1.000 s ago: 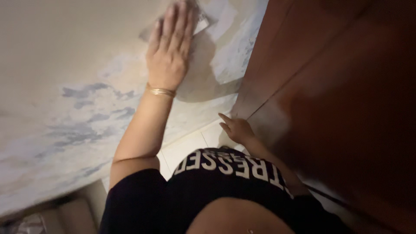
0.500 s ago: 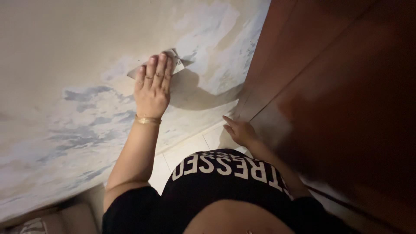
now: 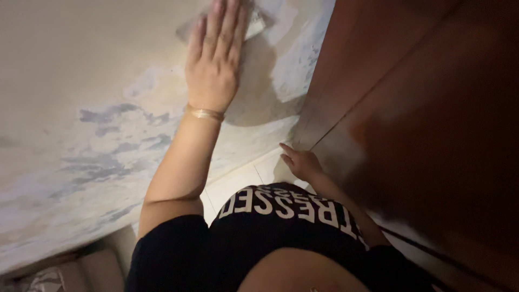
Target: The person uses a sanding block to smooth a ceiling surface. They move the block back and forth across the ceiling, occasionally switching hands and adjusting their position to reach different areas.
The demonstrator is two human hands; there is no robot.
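Flat, fingers spread, left hand (image 3: 216, 59) presses a grey sheet (image 3: 254, 24) against the peeling wall (image 3: 81, 81) near its door-side edge, right hand (image 3: 300, 162) loosely open and empty by the door (image 3: 421, 108); uneven pressure could likely tear the sheet.

A worn, pale wall (image 3: 92, 81) bore the work, its paint peeled in grey-blue patches. A flat grey sheet (image 3: 254, 24), perhaps sandpaper, though blurred and mostly covered, lay pressed against it under the left hand (image 3: 216, 59), whose fingers were spread flat. The wall met a dark brown wooden door (image 3: 421, 124) at its right edge. Below, pale floor tiles (image 3: 238, 181) showed.
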